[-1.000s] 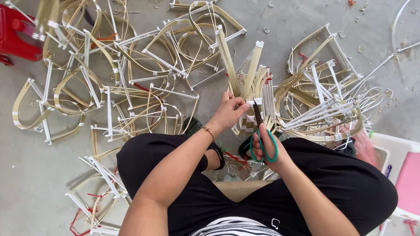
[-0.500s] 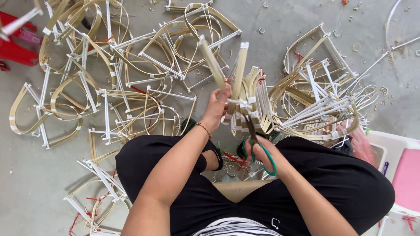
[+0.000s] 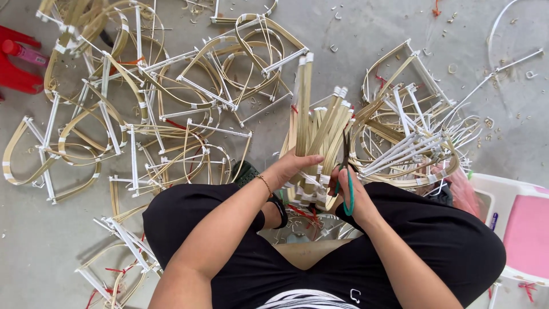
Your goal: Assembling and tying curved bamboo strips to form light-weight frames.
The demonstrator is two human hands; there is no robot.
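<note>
My left hand (image 3: 290,167) grips a bundle of flat bamboo strips (image 3: 311,134) with white ends, held upright between my knees. My right hand (image 3: 350,197) holds scissors with green handles (image 3: 346,177), blades pointing up beside the bundle's right side. Several white-wrapped strip ends stick out above the hand. I sit with black trousers (image 3: 434,240) on, knees apart. A thin bracelet circles my left wrist.
Many curved bamboo frames with white bars (image 3: 171,109) lie spread on the concrete floor at left and top. Another pile (image 3: 412,131) lies at right. A red plastic stool (image 3: 20,63) is at far left, a white and pink stool (image 3: 523,223) at right. Red string scraps lie below.
The bundle has shifted right and stands more upright, with my left hand lower on it. The scissors have come up beside the strips.
</note>
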